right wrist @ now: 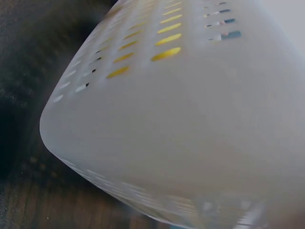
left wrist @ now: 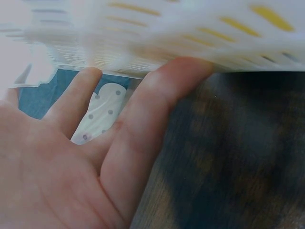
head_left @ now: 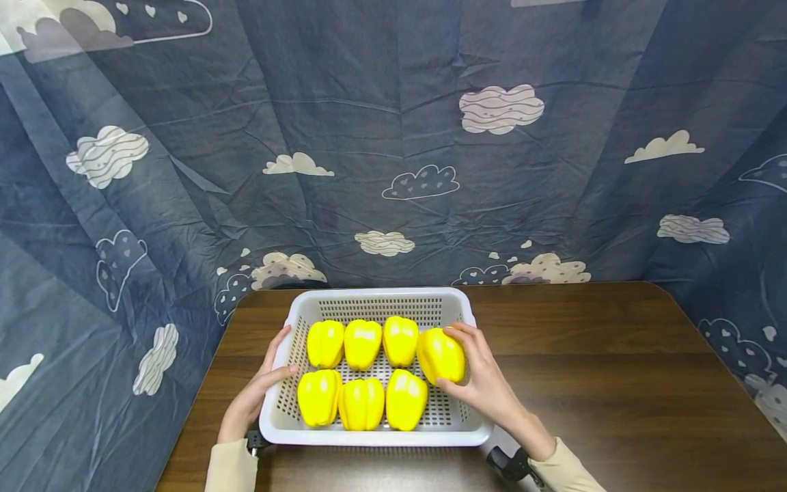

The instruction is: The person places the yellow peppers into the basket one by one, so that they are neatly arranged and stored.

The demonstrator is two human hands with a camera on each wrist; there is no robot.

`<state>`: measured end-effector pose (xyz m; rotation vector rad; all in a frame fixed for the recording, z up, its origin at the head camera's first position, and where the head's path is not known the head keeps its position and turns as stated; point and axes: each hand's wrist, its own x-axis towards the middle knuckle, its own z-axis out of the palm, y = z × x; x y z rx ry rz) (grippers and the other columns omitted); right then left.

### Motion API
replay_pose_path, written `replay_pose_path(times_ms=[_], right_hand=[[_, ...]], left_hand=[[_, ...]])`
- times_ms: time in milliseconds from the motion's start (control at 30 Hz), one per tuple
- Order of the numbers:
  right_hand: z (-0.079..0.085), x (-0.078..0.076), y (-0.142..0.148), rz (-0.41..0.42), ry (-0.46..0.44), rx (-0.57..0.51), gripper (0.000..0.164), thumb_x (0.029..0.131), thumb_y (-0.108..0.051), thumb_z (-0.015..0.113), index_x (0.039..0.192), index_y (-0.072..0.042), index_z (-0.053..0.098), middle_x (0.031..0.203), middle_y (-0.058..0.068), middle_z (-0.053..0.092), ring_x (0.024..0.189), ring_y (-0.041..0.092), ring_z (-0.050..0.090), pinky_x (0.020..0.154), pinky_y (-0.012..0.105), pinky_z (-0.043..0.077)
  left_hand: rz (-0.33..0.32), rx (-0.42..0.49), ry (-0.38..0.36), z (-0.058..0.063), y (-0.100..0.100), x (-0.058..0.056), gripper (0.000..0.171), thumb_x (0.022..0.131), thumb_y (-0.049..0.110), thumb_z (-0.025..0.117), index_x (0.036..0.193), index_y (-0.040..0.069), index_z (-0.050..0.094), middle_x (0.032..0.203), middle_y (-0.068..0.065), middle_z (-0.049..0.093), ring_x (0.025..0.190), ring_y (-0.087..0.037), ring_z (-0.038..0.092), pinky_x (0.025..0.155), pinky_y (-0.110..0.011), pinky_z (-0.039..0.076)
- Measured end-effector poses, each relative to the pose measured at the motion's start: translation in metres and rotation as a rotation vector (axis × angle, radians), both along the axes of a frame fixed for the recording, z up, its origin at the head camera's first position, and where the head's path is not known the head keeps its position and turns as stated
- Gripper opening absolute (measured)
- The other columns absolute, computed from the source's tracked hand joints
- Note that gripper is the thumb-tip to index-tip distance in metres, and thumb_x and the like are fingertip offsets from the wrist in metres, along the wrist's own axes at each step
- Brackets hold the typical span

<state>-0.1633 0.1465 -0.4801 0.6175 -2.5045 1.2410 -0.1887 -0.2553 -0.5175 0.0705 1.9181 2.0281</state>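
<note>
A white perforated plastic basket [head_left: 375, 439] stands on the table with several glossy yellow bell peppers in it. Three peppers [head_left: 363, 404] lie in the near row, three more [head_left: 363, 344] in the far row. My right hand [head_left: 482, 376] grips another yellow bell pepper [head_left: 441, 355] at the basket's right end, thumb on its near side and fingers on its far side. At the left end my left hand [head_left: 255, 393] holds the basket, thumb over the rim. In the left wrist view, its fingers [left wrist: 138, 124] touch the slotted outer wall. The basket's outer corner [right wrist: 157, 124] fills the right wrist view, hiding the right hand.
The brown wooden table [head_left: 602, 383] extends to the right of the basket. A dark blue curtain [head_left: 369, 137] with pale clouds hangs behind it and along both sides. Black wrist straps [head_left: 513, 465] sit below the hands, near the basket's front corners.
</note>
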Motion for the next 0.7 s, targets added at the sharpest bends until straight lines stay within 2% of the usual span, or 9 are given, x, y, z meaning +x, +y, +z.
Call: replay_pose_path(times_ms=[367, 700], right_hand=[[-0.0048, 0.0006, -0.0051, -0.020, 0.015, 0.057, 0.078, 0.063, -0.007, 0.085, 0.131, -0.003, 0.047, 0.136, 0.021, 0.037, 0.122, 0.038, 0.039, 0.093, 0.057, 0.040], [-0.0073, 0.0011, -0.0073, -0.054, 0.027, 0.101, 0.077, 0.062, -0.010, 0.087, 0.129, -0.003, 0.049, 0.136, 0.022, 0.039, 0.121, 0.039, 0.042, 0.093, 0.055, 0.041]], left_hand=[[-0.014, 0.013, 0.011, -0.0004, 0.0003, 0.0000, 0.076, 0.092, 0.014, 0.049, 0.150, 0.037, 0.005, 0.156, -0.013, 0.003, 0.134, -0.049, 0.020, 0.089, -0.062, 0.040], [-0.018, 0.005, 0.005, -0.0002, -0.0004, 0.0003, 0.077, 0.092, 0.015, 0.050, 0.150, 0.037, 0.005, 0.156, -0.014, 0.003, 0.133, -0.051, 0.020, 0.086, -0.063, 0.042]])
